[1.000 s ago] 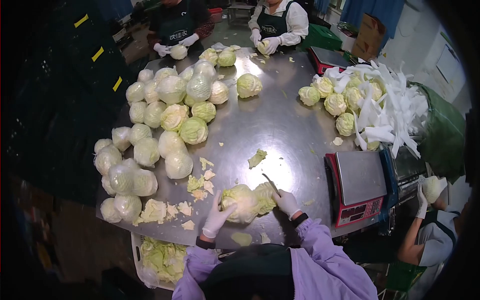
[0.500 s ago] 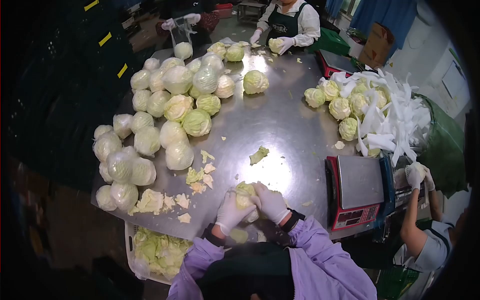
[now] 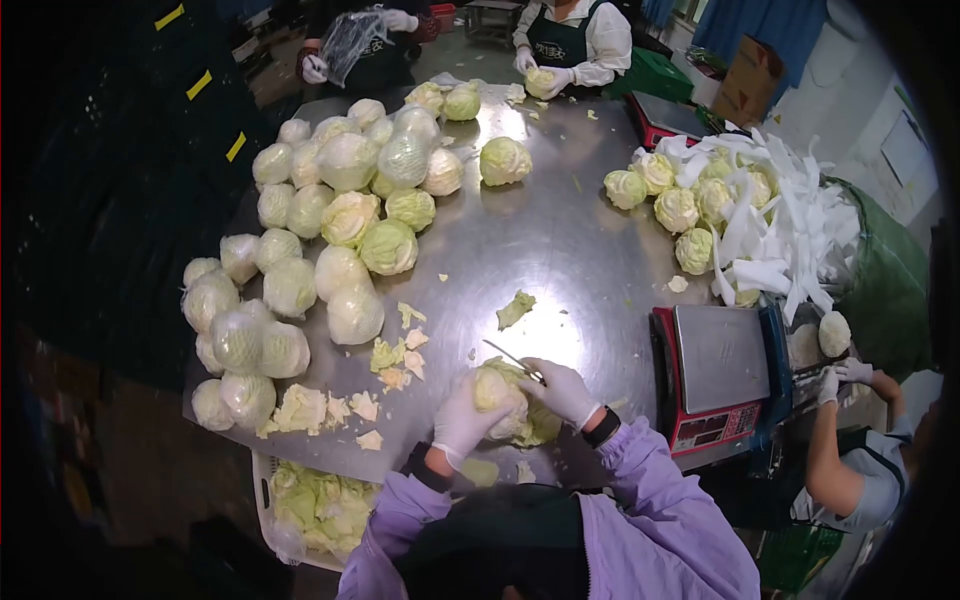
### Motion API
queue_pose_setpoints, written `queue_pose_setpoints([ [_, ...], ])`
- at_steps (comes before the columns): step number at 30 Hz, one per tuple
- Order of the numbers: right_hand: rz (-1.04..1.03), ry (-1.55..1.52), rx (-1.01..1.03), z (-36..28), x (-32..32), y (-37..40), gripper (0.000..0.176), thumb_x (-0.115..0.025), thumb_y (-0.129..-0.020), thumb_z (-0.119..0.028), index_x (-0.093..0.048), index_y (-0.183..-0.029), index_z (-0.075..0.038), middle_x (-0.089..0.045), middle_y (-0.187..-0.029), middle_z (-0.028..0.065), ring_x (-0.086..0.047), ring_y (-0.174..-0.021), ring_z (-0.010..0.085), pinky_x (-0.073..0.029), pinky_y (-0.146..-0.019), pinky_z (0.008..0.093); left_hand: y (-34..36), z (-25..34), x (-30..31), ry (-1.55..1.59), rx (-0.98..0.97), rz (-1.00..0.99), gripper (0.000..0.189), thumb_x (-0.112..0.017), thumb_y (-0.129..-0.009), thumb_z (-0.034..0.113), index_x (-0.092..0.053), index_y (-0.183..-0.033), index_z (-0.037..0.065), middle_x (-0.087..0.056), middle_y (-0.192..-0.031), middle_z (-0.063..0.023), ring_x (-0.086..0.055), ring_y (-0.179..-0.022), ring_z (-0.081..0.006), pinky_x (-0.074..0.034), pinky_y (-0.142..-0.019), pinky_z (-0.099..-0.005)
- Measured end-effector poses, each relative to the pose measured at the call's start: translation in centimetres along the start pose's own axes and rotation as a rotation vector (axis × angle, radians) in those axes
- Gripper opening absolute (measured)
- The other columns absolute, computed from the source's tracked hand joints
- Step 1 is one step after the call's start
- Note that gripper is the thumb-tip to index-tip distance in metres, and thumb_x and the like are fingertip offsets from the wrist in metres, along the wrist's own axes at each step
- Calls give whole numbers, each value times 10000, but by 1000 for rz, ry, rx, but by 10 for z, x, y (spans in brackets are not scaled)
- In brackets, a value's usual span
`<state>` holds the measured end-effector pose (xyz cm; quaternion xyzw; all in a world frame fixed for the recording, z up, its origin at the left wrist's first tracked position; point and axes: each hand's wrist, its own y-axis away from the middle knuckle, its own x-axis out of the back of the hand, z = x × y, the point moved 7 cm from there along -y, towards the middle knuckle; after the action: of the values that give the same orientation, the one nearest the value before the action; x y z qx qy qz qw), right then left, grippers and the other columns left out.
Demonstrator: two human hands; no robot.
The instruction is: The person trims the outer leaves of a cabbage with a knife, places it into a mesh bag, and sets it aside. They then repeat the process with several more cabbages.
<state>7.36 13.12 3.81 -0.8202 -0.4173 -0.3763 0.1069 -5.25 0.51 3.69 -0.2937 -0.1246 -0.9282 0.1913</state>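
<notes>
Cabbage [image 3: 492,385], pale and crinkled, beside a knife [image 3: 513,360]

From where I stand, its leaves look yellow-green, creamier near the left hand [image 3: 472,416], whose gloved fingers curl around its near side. The right hand [image 3: 560,392] grips the knife, its thin blade slanting beyond those fingers, past the cabbage's far side. More green leaf shows below the right fingers; I can't tell whether it's attached. Beyond both hands' fingers, a torn leaf scrap [image 3: 515,310] lies on the metal table [image 3: 480,260].
</notes>
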Motion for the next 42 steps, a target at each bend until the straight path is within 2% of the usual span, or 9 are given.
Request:
queue_pose_setpoints([
  [12, 41, 94, 40, 13, -7, -31, 315, -486, -947, -379, -619, -912, -95, -649, -827, 155, -617, -769, 366, -470, -687, 450, -4, 9, -7, -156, -91, -6, 802, -711, -767, 442, -414, -1352, -18, -403, -1398, -245, -384, -1292, -389, -338, -1063, -418],
  [18, -161, -77, -62, 11, -11, -23, 455, -597, -861, -497, -641, -1089, -106, -660, -846, 163, -647, -836, 314, -492, -752, 394, 0, 1, -1, -67, -133, -25, 791, -714, -772, 434, -419, -1364, 1, -396, -1406, -253, -389, -1298, -389, -338, -1067, -416],
  [20, -25, 47, 162, -2, -8, -16, 507, -633, -820, -531, -643, -1091, -103, -664, -839, 142, -647, -804, 294, -491, -724, 390, 0, -5, 0, 25, -102, -50, 789, -717, -772, 430, -419, -1368, 6, -398, -1406, -252, -393, -1296, -389, -339, -1067, -415],
  [28, 47, 106, -137, 63, -6, -49, 351, -571, -861, -416, -662, -820, -79, -658, -715, 111, -643, -709, 293, -496, -689, 375, 9, -13, 10, 51, -314, -199, 764, -725, -799, 341, -383, -1402, 20, -320, -1474, -221, -293, -1383, -331, -261, -1121, -386],
  [30, -132, 85, -225, 53, -2, -38, 411, -617, -842, -437, -658, -1015, -66, -684, -806, 109, -661, -765, 274, -510, -734, 362, 18, -28, 19, 53, -309, -212, 768, -730, -793, 319, -374, -1412, 37, -301, -1487, -213, -268, -1392, -337, -244, -1126, -389],
  [32, -85, -344, 114, 12, -1, -28, 651, -696, -780, -476, -552, -1247, -46, -673, -982, 129, -658, -875, 267, -510, -800, 351, 26, -36, 23, 66, -280, -223, 775, -734, -787, 297, -365, -1423, 54, -283, -1500, -204, -243, -1402, -342, -227, -1132, -392],
  [33, -229, -214, 95, 11, -18, -28, 853, -763, -710, -479, -436, -1367, -44, -618, -1131, 160, -633, -973, 283, -496, -857, 355, 30, -36, 25, 90, -260, -230, 772, -733, -789, 290, -364, -1425, 58, -277, -1505, -198, -230, -1408, -341, -218, -1135, -393],
  [37, -301, 143, 182, -39, -40, -22, 651, -639, -767, -558, -611, -1155, -37, -636, -1057, 188, -636, -941, 324, -500, -810, 377, 35, -36, 24, 54, -272, -264, 766, -736, -783, 288, -375, -1424, 74, -272, -1515, -175, -204, -1418, -340, -210, -1139, -398],
  [42, -188, 37, -204, 18, -29, -51, 411, -529, -839, -413, -692, -950, -52, -670, -761, 167, -659, -768, 335, -509, -746, 401, 46, -46, 28, 45, -309, -245, 759, -748, -772, 289, -397, -1412, 78, -290, -1508, -172, -204, -1419, -339, -218, -1137, -397],
])
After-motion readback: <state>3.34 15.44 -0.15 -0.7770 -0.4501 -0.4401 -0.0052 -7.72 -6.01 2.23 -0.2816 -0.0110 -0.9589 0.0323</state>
